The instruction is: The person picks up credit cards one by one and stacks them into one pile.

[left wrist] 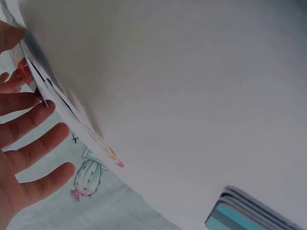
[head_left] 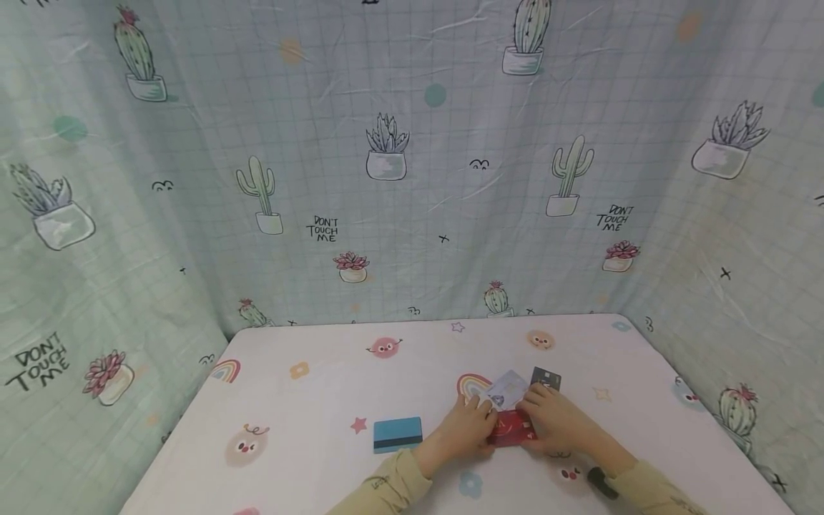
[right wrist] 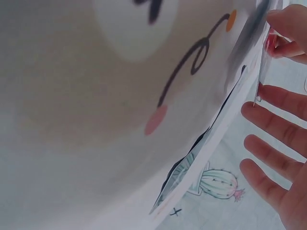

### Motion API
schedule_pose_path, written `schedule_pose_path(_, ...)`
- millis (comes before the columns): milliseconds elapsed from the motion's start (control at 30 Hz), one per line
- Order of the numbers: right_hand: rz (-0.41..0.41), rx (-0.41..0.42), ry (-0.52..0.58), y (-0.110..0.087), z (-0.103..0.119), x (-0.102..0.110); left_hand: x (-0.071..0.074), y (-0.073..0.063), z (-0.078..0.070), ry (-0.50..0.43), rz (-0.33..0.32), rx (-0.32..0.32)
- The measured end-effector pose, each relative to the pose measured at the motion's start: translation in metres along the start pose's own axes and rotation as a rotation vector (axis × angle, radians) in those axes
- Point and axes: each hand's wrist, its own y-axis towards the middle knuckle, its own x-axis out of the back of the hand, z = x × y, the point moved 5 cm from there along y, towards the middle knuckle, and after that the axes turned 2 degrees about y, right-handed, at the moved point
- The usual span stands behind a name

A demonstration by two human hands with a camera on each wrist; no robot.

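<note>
A red card (head_left: 512,429) is held by its two short sides between my hands. My left hand (head_left: 465,425) pinches its left side between thumb and fingers. From the other side, my right hand (head_left: 558,420) grips the right edge the same way. In the right wrist view the thumb (right wrist: 290,21) faces the fingers across the card's thin edge. Just beyond the red card lies a pale silver card (head_left: 507,390), partly covered by the hands. A dark card (head_left: 546,377) with a chip lies behind my right fingers.
Left of my left hand sits a blue card (head_left: 398,427) with a dark stripe, the top of a small stack (left wrist: 242,215). A dark object (head_left: 602,483) lies partly under my right wrist. Cactus-print curtains (head_left: 412,214) hang behind and beside the patterned white table (head_left: 309,458).
</note>
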Motion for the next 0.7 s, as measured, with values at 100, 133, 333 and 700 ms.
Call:
schedule_pose_path(100,-0.006,0.0,0.0,-0.0009,0.0009,0.0016,0.0033,-0.0008,0.0007,0.005,-0.026,0.006)
schedule_pose_path(133,-0.004,-0.002,-0.001,-0.0011,0.0011,0.0022,0.0048,-0.0012,0.0011,0.006,-0.034,0.008)
schedule_pose_path(333,0.023,-0.031,0.004,-0.0017,0.0011,0.0039,0.0099,-0.0031,0.0029,0.026,-0.071,0.018)
schedule_pose_path(700,0.018,-0.004,0.024,-0.0011,0.0056,0.0086,0.0087,-0.009,0.0079,-0.02,-0.041,0.025)
